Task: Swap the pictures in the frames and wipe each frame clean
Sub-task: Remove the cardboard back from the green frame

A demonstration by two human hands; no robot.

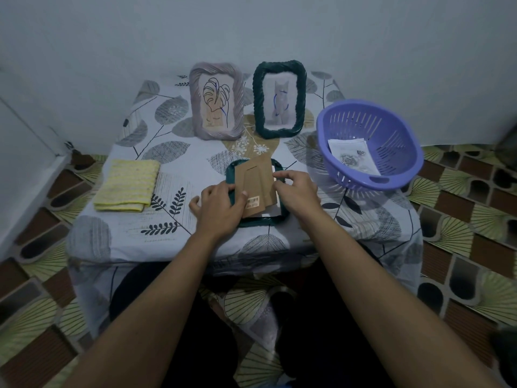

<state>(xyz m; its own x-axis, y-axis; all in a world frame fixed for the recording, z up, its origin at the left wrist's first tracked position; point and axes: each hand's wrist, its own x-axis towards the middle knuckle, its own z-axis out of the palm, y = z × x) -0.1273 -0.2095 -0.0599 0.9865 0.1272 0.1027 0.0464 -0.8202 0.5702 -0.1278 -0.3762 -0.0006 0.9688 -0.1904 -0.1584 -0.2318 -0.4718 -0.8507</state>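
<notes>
Our left hand [218, 208] grips the face-down green frame [260, 222] and cardboard backing [257, 180]; our right hand [296, 191] pinches the backing's right edge. A yellow cloth [127, 186] lies left of them, a purple basket [405, 141] right; the barcode sticker [252, 202] is illegible.

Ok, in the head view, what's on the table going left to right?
Yellow cloth → pale frame with leaf drawing → dark green standing frame with cat picture → purple basket. The frame lying flat overlaps those two, so skipped.
</notes>
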